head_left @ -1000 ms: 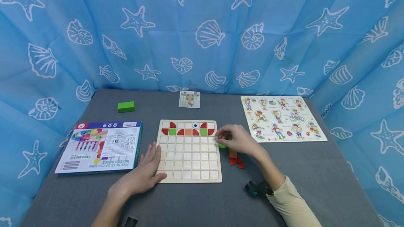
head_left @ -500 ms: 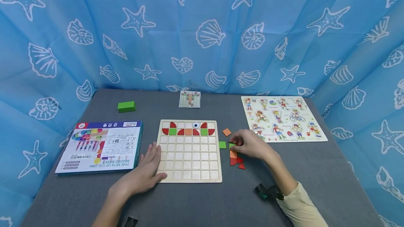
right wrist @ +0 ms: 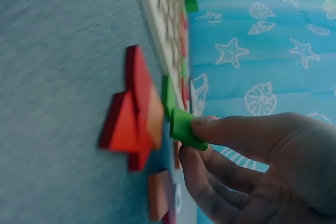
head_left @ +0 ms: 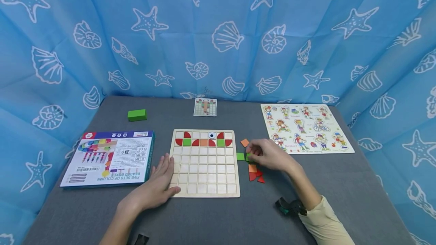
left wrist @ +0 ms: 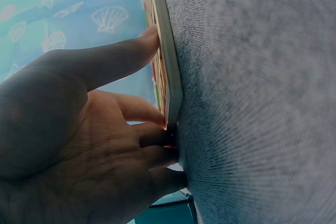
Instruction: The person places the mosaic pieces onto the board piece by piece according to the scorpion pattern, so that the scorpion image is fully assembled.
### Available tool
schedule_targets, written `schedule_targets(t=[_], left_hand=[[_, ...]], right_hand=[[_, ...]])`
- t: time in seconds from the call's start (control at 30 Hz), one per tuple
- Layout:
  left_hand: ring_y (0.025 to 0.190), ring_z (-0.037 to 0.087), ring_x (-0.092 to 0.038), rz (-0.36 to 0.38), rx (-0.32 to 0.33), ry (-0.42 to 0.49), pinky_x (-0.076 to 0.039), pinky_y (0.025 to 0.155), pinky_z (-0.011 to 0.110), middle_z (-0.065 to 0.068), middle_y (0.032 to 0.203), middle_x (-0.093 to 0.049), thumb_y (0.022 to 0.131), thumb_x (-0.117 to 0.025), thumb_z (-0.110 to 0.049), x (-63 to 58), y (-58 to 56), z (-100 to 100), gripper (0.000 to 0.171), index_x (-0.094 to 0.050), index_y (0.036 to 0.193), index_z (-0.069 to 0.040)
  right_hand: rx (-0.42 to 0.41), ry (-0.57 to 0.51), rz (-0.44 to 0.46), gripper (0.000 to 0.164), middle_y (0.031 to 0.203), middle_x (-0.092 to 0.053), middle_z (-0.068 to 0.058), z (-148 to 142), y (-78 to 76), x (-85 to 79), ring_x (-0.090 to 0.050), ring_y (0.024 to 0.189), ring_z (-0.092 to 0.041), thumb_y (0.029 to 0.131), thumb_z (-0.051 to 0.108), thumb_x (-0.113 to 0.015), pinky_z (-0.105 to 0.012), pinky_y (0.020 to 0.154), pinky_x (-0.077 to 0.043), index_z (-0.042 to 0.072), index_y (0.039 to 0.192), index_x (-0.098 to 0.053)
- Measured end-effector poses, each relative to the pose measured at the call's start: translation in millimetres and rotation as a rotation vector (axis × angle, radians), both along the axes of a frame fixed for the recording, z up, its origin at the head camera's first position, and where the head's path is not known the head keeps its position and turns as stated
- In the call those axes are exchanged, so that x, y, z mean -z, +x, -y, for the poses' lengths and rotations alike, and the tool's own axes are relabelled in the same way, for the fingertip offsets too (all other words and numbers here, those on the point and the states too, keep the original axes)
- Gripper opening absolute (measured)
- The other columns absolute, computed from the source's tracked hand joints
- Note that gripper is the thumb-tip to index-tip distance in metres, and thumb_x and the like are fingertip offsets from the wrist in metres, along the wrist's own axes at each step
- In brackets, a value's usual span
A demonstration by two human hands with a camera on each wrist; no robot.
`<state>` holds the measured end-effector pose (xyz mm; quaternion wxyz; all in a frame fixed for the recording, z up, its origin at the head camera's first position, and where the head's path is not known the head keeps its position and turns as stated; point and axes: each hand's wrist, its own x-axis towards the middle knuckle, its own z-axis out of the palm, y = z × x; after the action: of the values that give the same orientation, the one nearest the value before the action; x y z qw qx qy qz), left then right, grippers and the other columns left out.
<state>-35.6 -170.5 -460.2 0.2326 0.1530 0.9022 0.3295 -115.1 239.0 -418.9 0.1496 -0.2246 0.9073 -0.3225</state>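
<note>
Green tile [head_left: 249, 157]: mostly covered by right hand [head_left: 269, 154] in the head view.
Pattern card [head_left: 205, 107]: too small to read.
Left hand [left wrist: 79, 145]: cut off at left and bottom in the left wrist view.
Grid board [left wrist: 167, 61]: seen edge-on there, cells hidden.

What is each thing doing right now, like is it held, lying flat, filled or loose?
Wooden grid board: flat on the table, top two rows partly filled.
Green tile: pinched, tilted up off the table.
Right hand: pinching the green tile.
Left hand: resting against the board's edge.
Second green tile: loose, flat beside the board.
Red and orange tiles: loose cluster.
Bead box: closed, flat.
</note>
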Motion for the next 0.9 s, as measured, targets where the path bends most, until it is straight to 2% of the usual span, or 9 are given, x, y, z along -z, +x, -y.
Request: schedule_targets(t=[0.13,0.37,0.5,0.9], left_hand=[[0.170,0.048,0.008,-0.002,-0.001,-0.004,-0.002,0.133,0.076,0.025,0.182,0.009,0.106,-0.068,-0.043,0.3,0.1,0.0,0.099,-0.010,0.171,0.005],[0.170,0.048,0.009,-0.001,-0.002,-0.004,-0.001,0.133,0.075,0.026,0.182,0.009,0.107,-0.067,-0.043,-0.7,0.4,-0.3,0.099,-0.010,0.171,0.005],[0.169,0.049,0.009,-0.003,-0.001,0.010,0.002,0.132,0.076,0.027,0.181,0.009,0.107,-0.067,-0.044,-3.8,1.6,-0.3,0.100,-0.009,0.171,0.006],[0.170,0.048,0.009,0.004,0.003,-0.001,-0.001,0.132,0.075,0.026,0.181,0.010,0.106,-0.068,-0.046,-0.2,-0.2,1.2,0.101,-0.010,0.171,0.005]], right_hand=[[-0.010,-0.066,-0.007,0.015,0.100,-0.078,-0.008,6.5,-1.4,-5.4,-0.068,0.078,-0.012,0.102,0.003,-0.071,-0.025,0.066,-0.058,0.003,0.116,-0.077],[-0.009,-0.146,-0.066,0.024,0.114,-0.082,-0.014,32.7,-1.2,-8.0,-0.079,0.098,-0.023,0.099,-0.001,-0.071,-0.032,0.085,-0.066,0.003,0.121,-0.078],[0.001,-0.182,-0.057,0.026,0.119,-0.081,-0.016,54.0,-1.8,-7.5,-0.081,0.101,-0.026,0.098,0.001,-0.075,-0.033,0.087,-0.067,0.001,0.124,-0.077],[-0.105,-0.140,-0.077,0.022,0.096,-0.080,-0.009,117.6,-18.2,4.1,-0.073,0.082,-0.008,0.095,0.007,-0.082,-0.019,0.075,-0.059,0.001,0.116,-0.078]])
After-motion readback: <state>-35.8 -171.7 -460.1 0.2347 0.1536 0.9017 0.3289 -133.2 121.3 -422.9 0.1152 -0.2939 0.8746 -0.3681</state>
